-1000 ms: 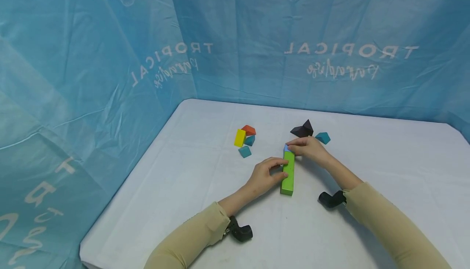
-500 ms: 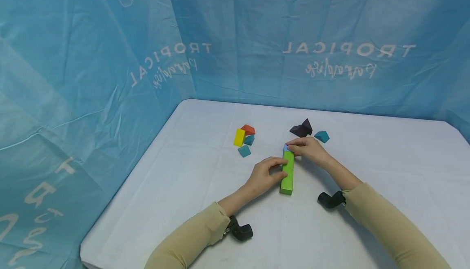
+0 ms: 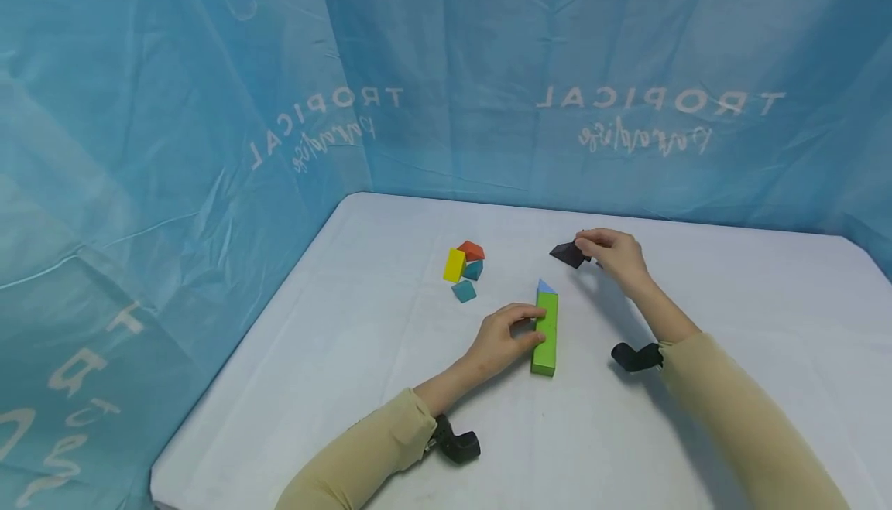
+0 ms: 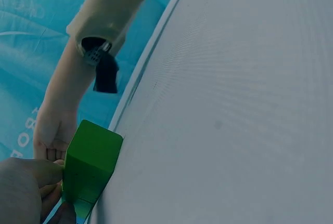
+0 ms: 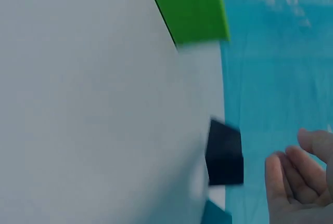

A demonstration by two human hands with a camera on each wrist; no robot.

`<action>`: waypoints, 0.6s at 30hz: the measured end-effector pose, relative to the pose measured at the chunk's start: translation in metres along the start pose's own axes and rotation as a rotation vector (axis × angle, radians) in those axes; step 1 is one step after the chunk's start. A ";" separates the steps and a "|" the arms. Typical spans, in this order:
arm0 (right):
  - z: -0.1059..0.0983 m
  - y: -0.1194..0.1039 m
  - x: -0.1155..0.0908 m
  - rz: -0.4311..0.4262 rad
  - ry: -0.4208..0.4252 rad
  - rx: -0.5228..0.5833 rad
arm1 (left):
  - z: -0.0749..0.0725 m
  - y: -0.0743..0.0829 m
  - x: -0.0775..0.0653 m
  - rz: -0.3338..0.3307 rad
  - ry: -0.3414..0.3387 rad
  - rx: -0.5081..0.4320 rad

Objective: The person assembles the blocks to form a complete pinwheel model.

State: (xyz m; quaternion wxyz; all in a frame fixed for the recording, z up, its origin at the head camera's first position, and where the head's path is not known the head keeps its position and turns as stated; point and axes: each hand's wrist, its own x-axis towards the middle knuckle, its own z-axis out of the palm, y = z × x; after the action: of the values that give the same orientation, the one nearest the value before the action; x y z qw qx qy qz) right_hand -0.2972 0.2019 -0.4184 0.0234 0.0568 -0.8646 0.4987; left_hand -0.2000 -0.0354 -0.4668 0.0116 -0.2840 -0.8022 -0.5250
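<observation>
A long green bar (image 3: 547, 340) lies lengthwise on the white table, with a light-blue triangular block (image 3: 546, 287) at its far end. Relaxed fingertips of my left hand (image 3: 500, 336) rest on the bar's left side and top; the left wrist view shows them along one edge of the green bar (image 4: 91, 159). Farther back, my right hand (image 3: 616, 258) is over the dark blocks (image 3: 567, 255) and partly covers them. In the right wrist view, a gap separates its bent fingers (image 5: 276, 177) and thumb from a dark block (image 5: 225, 154), and nothing shows between them.
Left of the bar's far end sit a yellow block (image 3: 454, 265), a red block (image 3: 471, 250) and two teal blocks, one of them nearer (image 3: 464, 291). Another teal block (image 5: 216, 213) lies past the dark one. Blue printed curtains (image 3: 627, 154) hang behind the table (image 3: 732, 285).
My right hand has let go of the light-blue triangular block and moved away and to the right, over the dark blocks. My left hand stays at the green bar.
</observation>
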 end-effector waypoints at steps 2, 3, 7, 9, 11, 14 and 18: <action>-0.008 0.003 0.009 0.016 0.017 -0.045 | 0.001 0.000 -0.001 0.002 0.002 -0.003; -0.010 0.005 0.013 0.020 0.007 -0.069 | 0.001 -0.001 -0.001 0.002 0.002 -0.003; -0.016 0.011 0.024 0.034 -0.070 -0.139 | 0.003 -0.002 -0.001 0.009 -0.003 -0.007; -0.017 0.014 0.028 0.026 -0.099 -0.162 | 0.003 -0.002 0.000 0.014 -0.003 -0.004; -0.017 0.018 0.032 0.015 -0.107 -0.189 | 0.003 -0.002 0.001 0.016 -0.002 0.000; -0.015 0.022 0.037 -0.003 -0.110 -0.232 | 0.002 -0.001 0.001 0.006 -0.001 0.005; -0.012 0.028 0.039 -0.002 -0.106 -0.261 | 0.001 -0.001 -0.001 -0.005 0.000 0.003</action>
State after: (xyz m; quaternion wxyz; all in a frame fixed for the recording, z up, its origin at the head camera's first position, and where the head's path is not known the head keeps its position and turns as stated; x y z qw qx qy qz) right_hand -0.3395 0.2230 -0.4324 -0.0146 0.0802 -0.9220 0.3784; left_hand -0.1994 -0.0347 -0.4684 0.0108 -0.2817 -0.8037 -0.5240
